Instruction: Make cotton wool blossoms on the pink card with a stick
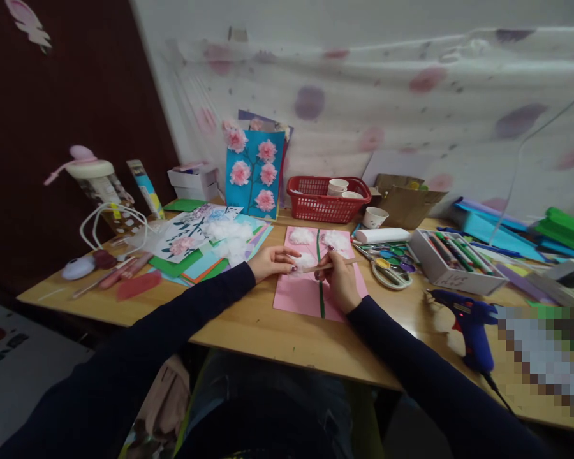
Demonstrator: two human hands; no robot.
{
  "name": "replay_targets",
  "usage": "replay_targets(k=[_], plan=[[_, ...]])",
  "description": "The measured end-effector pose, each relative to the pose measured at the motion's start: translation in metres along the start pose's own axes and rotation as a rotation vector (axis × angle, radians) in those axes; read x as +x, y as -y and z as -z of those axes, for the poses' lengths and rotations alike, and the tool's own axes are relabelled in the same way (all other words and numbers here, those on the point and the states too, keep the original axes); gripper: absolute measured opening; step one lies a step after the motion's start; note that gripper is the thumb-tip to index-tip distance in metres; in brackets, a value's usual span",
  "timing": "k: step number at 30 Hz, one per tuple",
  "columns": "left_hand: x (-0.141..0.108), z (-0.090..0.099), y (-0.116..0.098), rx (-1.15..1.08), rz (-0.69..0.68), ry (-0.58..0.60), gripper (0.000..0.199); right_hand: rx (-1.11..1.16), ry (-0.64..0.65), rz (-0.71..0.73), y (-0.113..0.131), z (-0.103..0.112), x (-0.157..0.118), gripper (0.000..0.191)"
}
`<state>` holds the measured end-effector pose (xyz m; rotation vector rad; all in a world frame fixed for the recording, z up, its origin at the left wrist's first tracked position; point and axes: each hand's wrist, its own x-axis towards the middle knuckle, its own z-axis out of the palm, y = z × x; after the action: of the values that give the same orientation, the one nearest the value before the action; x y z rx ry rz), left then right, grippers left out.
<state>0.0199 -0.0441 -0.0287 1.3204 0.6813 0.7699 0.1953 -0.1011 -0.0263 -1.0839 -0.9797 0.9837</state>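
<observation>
Your right hand (340,278) pinches the stick (312,268); your left hand (272,262) touches cotton (304,261), grip unclear, on the card (293,296) near the table's (249,322) front edge. A careless stick sweep could drag cotton loose.

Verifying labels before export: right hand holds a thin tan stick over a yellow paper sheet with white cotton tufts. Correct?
Colour is wrong: the head view shows a pink paper sheet, not yellow. The rest stands: right hand holding thin tan stick, white cotton tufts.
</observation>
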Motion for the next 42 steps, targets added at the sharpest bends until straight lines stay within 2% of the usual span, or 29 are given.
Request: replay_targets(k=[10,20,27,31,36,39,42], plan=[[-0.003,-0.003,-0.003,-0.098,0.074,-0.042,0.033,0.007,0.032,-0.04,-0.005,0.001,0.001,0.029],[-0.004,-0.003,-0.004,0.087,0.034,-0.02,0.038,-0.019,0.085,-0.025,-0.003,0.0,0.0,0.032],[-0.005,-0.002,-0.001,0.164,0.025,0.064,0.037,-0.005,0.076,-0.032,-0.006,0.002,0.004,0.032],[-0.006,-0.003,0.001,0.124,0.01,0.142,0.035,0.026,0.066,-0.046,-0.01,0.004,0.006,0.03],[-0.005,-0.003,0.004,0.015,0.044,0.158,0.033,0.003,0.038,-0.046,-0.006,0.002,0.004,0.03],[-0.005,-0.001,0.003,0.019,0.028,0.182,0.042,0.015,0.026,-0.039,-0.005,0.002,0.004,0.029],[-0.005,0.002,0.002,0.046,0.002,0.206,0.053,0.059,-0.047,-0.024,-0.003,0.002,0.006,0.029]])
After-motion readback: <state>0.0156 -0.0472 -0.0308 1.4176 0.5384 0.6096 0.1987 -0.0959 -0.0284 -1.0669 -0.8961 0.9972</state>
